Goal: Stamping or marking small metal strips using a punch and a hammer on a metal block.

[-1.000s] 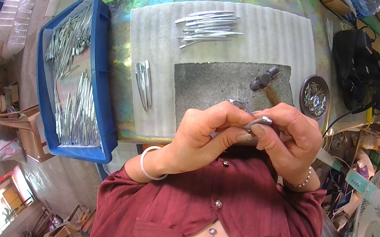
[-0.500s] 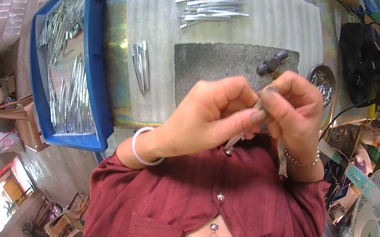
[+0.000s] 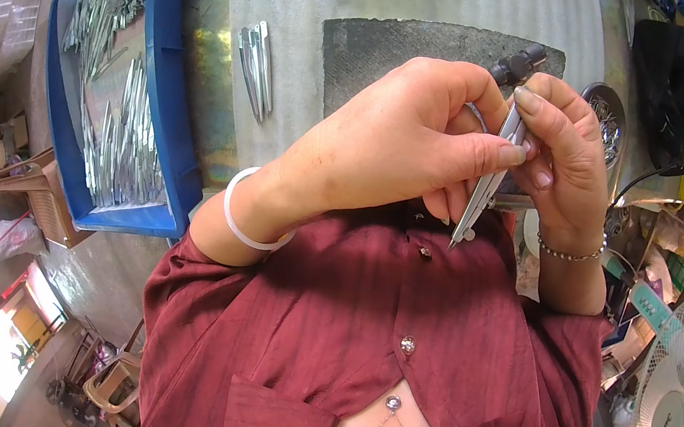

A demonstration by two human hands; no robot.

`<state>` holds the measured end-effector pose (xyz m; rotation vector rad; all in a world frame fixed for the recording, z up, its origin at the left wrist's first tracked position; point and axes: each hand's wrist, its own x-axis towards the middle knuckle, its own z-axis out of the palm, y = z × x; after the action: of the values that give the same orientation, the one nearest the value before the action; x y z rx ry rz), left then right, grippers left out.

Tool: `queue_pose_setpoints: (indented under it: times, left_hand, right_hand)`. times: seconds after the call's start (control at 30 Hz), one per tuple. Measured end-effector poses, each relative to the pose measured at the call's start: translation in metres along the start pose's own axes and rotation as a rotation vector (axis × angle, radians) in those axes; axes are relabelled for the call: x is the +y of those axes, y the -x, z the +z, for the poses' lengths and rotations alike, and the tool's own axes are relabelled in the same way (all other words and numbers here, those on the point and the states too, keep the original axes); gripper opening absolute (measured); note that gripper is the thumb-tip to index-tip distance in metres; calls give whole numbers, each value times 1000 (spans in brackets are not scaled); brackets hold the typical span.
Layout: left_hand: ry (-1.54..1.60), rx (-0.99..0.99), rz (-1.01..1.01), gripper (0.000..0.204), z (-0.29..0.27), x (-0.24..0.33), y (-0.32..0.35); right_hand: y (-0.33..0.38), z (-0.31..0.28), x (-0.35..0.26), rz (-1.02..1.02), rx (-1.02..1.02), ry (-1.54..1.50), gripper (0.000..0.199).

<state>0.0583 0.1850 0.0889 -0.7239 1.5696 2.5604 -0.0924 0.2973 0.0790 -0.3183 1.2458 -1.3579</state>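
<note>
While the left forearm slants up from the lower left toward the centre of the frame, the left hand [image 3: 415, 131], back uppermost, pinches a slender, compass-like silver metal piece [image 3: 480, 199] with its thumb pressed along it. Right of centre, the right hand [image 3: 564, 138], fingers curled inward, grasps the piece's upper end by the fingertips, so that it slopes down-left to a point over the maroon shirt [image 3: 327, 302]. Behind them, upper right of centre, lies a dark hammer head [image 3: 521, 61].

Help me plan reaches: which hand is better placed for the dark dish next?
Likely the right hand: it appears nearer the dark dish than the left hand, though both hands hold slim metal pieces.
</note>
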Motion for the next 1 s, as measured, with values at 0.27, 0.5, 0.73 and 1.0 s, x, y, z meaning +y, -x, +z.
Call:
queue_pose_setpoints:
  times: [0.27, 0.5, 0.73, 1.0]
  left_hand:
    - [-7, -33, -46, 20, 3, 0, -1]
    - [-51, -98, -51, 19, 5, 2, -3]
    - [-146, -185, -64, 19, 8, 8, -10]
    - [-203, -173, -60, 18, 11, 14, -27]
  right_hand:
    - [7, -6, 11, 0, -2, -81, 18]
    - [20, -1, 16, -99, 51, -100, 17]
    - [30, -5, 22, -176, 115, -153, 15]
    - [22, -17, 19, -179, 134, -193, 15]
